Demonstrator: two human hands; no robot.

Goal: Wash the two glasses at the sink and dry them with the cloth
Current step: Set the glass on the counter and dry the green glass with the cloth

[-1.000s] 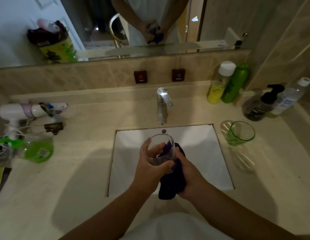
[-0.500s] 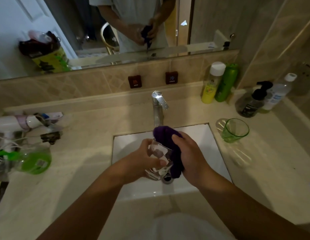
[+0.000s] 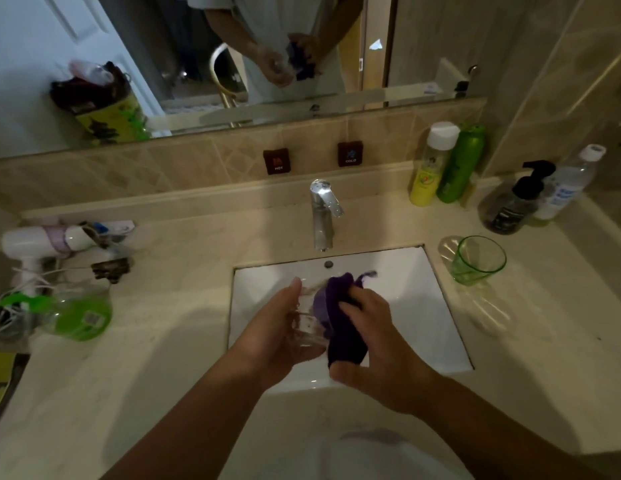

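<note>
The left hand [image 3: 281, 327] grips a clear glass [image 3: 311, 322] over the white sink [image 3: 427, 306], fingers curled round it. The right hand [image 3: 378, 344] clutches a purple cloth [image 3: 343, 320], pressed against the glass's side. A green glass [image 3: 477, 259] stands upright on the tabletop [image 3: 163, 358], right of the sink, near the bottles [image 3: 440, 164].

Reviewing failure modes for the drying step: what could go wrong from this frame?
1. The clear glass lies tilted in the left hand over the sink; if wet, it could slip and hit the basin.
2. The right hand works the purple cloth at the glass mouth; hard pressure might crack it.
3. The green glass stands near the sink edge, where the right arm could knock it.
</note>
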